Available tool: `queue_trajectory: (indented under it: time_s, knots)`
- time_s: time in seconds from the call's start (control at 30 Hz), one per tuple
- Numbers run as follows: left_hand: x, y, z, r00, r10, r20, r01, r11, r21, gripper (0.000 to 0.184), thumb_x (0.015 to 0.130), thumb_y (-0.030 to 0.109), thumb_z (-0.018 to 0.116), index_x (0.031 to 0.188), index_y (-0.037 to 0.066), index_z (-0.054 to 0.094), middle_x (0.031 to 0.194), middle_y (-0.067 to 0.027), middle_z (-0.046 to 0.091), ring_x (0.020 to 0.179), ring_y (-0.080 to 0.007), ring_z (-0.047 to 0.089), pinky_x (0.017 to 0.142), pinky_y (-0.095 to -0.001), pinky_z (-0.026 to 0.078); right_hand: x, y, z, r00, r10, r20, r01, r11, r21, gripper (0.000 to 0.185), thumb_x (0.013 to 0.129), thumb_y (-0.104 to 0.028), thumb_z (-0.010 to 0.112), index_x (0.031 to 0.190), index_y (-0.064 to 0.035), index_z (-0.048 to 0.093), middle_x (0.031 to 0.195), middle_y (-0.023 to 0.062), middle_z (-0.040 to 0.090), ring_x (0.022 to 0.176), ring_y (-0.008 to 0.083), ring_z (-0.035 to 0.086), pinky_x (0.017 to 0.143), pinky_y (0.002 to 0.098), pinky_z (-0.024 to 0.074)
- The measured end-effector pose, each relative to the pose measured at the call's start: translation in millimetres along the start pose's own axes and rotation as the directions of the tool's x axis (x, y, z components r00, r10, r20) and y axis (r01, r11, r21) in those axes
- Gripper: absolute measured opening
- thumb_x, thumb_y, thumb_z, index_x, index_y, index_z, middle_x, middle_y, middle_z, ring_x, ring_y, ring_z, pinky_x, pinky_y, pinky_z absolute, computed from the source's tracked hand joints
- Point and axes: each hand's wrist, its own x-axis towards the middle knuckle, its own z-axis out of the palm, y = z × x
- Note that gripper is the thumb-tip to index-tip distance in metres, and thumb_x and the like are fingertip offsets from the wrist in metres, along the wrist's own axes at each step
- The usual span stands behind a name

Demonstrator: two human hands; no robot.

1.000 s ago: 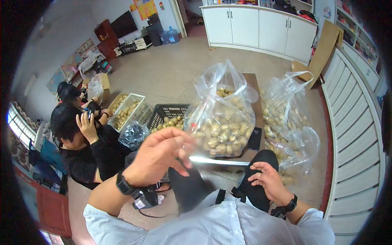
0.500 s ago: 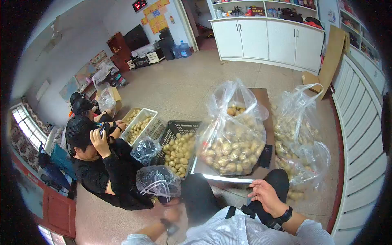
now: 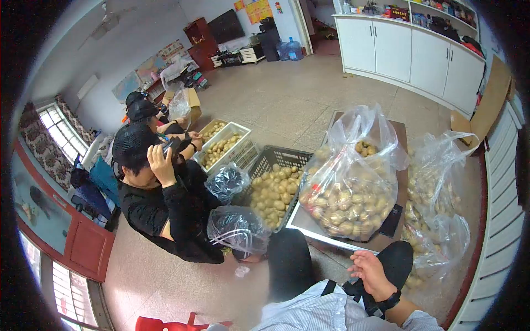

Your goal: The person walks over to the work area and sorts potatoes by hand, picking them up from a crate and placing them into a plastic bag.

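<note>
Tiled floor spreads across the room, and over at 9 to 10 o'clock we have three people in dark caps, the nearest with a hand up beside the face. Down at 7, one red stool; the person's own left hand is out of view, so its state I cannot tell. Swinging to 10, one white crate of potato-like produce, then two crumpled plastic bags at 7 and 8. Yellow posters up at 12, lettering too small to read; dead centre, one dark crate, loaded. And just past 3, on the low platform, sits one big clear bag, full, upright, gathered top pointing to 12, long axis leaning slightly towards 1; its red marking is illegible. Right hand between 4 and 5, near the platform's edge, fingers loosely curled, nothing visible in the grip. One four-door white cabinet at 2, and two more filled bags on the floor, 3 to 4.
</note>
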Motion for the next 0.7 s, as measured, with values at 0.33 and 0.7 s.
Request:
queue_trajectory:
  time_s: [0.33, 0.7]
  knots:
    - [-44, 51, -16, 0.976, -0.005, 0.218, -0.027, 0.989, 0.144, 0.035, 0.092, 0.030, 0.054, 0.117, 0.006, 0.056, 0.090, -0.0055, 0.061, 0.071, -0.0159, 0.062, 0.054, -0.0328, 0.055, -5, 6, -2, 1.000, 0.011, -0.028, -0.010, 0.999, 0.032, 0.023, 0.089, -0.009, 0.055, 0.111, -0.0038, 0.052, 0.103, 0.0077, 0.058, 0.078, 0.0235, 0.064, 0.063, 0.0336, 0.0523]
    - [-136, 173, -5, 0.446, -0.270, 0.853, -0.482, 0.731, 0.483, 0.034, 0.092, 0.032, 0.055, 0.116, 0.008, 0.056, 0.089, -0.0024, 0.060, 0.072, -0.0138, 0.062, 0.053, -0.0294, 0.055, -42, 11, -24, 0.988, 0.120, -0.098, -0.066, 0.898, 0.435, 0.017, 0.089, -0.022, 0.058, 0.099, -0.0084, 0.058, 0.096, 0.0053, 0.060, 0.078, 0.0234, 0.057, 0.068, 0.0347, 0.0460]
